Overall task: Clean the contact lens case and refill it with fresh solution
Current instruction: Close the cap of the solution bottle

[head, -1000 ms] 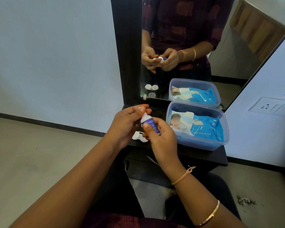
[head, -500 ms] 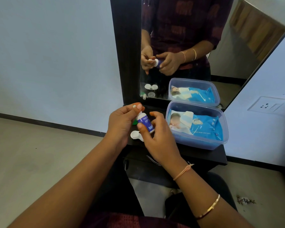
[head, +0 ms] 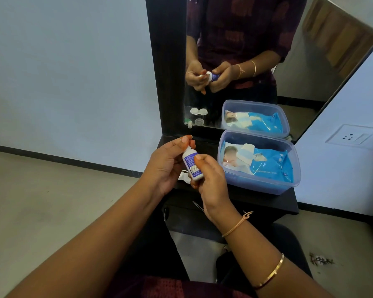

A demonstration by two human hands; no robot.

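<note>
Head cam, and not much has changed: over the last second the solution bottle went from leaning away to nearly upright, and its label now faces the camera. The right hand is wrapped round the bottle's body. The left hand pinches the top end between thumb and fingertips. It looks like the cap is being worked off, so the refill probably hasn't started yet.

The cap itself is buried under those fingertips, so there's no telling if it's loose or already off. The lens case sits on the bench behind the hands, with only a white sliver poking out. The mirror shows a bit more of it, but not whether the wells are clean or filled. The label print is too small to read. A plastic box of wipes sits just beside, untouched.
</note>
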